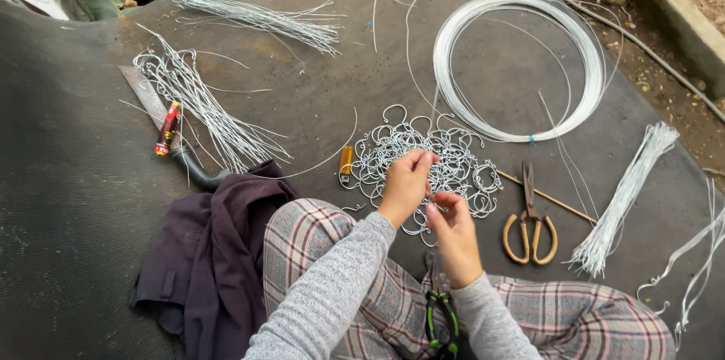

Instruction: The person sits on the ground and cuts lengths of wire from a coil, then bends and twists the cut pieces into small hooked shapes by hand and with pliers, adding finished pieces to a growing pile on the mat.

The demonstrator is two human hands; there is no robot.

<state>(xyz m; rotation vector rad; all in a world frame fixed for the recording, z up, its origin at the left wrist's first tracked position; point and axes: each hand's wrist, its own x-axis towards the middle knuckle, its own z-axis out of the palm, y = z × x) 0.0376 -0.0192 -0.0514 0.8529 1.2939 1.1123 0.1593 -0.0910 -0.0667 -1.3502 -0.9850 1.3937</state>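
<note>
The pile of bent silvery wire hooks lies on the dark mat, directly beyond both hands. Left hand pinches a hook at the pile's near edge; right hand grips thin wire just beside it. Tan-handled scissors rest to the right.

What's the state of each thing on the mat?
Wire coil: wound in a loop, flat.
Hook pile: bent, tangled, heaped.
Scissors: closed, lying flat.
Straight wire bundle: cut, laid loose.
Pliers: in the lap, unheld.
Left hand: fingers pinched at a hook.
Right hand: fingers pinched at the same wire.
Dark cloth: crumpled.
</note>
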